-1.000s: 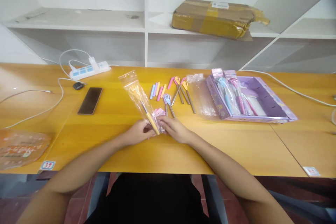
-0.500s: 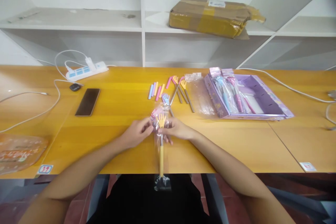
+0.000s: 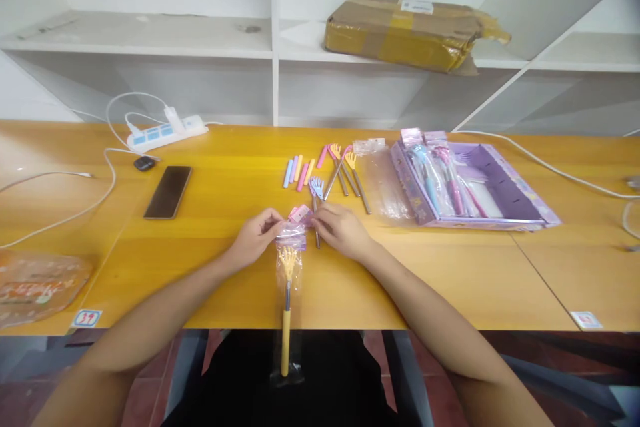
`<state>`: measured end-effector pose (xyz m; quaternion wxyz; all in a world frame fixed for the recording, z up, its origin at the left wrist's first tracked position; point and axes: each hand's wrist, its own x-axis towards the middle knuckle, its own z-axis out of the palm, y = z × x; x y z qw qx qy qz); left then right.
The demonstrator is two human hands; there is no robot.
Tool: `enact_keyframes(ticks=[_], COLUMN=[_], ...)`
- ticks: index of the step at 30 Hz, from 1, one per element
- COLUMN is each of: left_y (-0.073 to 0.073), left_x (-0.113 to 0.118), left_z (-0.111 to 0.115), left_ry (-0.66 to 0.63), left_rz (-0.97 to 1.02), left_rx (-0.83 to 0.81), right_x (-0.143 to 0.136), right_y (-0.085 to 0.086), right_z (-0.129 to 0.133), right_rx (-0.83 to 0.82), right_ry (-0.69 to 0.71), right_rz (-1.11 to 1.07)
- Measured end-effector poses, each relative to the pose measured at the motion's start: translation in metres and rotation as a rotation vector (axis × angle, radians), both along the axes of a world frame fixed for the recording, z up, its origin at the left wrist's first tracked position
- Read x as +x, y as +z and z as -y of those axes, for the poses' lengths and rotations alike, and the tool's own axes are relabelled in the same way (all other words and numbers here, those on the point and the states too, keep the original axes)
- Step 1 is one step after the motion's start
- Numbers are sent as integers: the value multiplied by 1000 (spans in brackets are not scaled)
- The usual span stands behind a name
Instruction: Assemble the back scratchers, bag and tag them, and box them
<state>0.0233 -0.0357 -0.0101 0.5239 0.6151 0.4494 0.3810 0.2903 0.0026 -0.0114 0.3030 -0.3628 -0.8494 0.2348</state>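
A yellow back scratcher (image 3: 285,333) with a hand-shaped head lies inside a clear plastic bag (image 3: 296,293), which hangs past the table's front edge. My left hand (image 3: 257,235) pinches the left corner of the bag's top. At the opposite corner, the fingers of my right hand (image 3: 340,230) are closed on the bag's edge. A pink card (image 3: 300,213) shows between my hands by the bag's opening. Just beyond them lies a blue-headed back scratcher (image 3: 316,187), with yellow- and pink-headed ones (image 3: 351,161) and several coloured handle sleeves (image 3: 303,175) farther back.
On the right, a purple box (image 3: 515,177) holds bagged back scratchers, with empty plastic bags (image 3: 387,187) beside it. To the left are a phone (image 3: 169,192), a power strip (image 3: 165,133) and cables. A taped carton (image 3: 400,33) sits on the shelf.
The yellow back scratcher has slid lower, fully into the bag. My right hand has let go of its neck and moved up to the bag's top edge.
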Motion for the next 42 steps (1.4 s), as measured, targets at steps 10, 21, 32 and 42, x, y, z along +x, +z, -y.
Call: enact_keyframes(ticks=[10,21,32,42], left_y=[-1,-13,-19,-21], left_x=[1,4,2,4], left_z=[-1,-3,-4,-7], left_ry=[36,42,63,77], left_rz=[-107,188,256,409], left_rx=[83,-117,-170,-248], right_x=[-6,-5,-7,-10], right_y=[-23,-20,-23,-8], right_z=[-8,-7,-10,10], right_rx=[165,113,-76,192], right_ry=[54,-84,-181,-16], right_rz=[140,96,-58,-312])
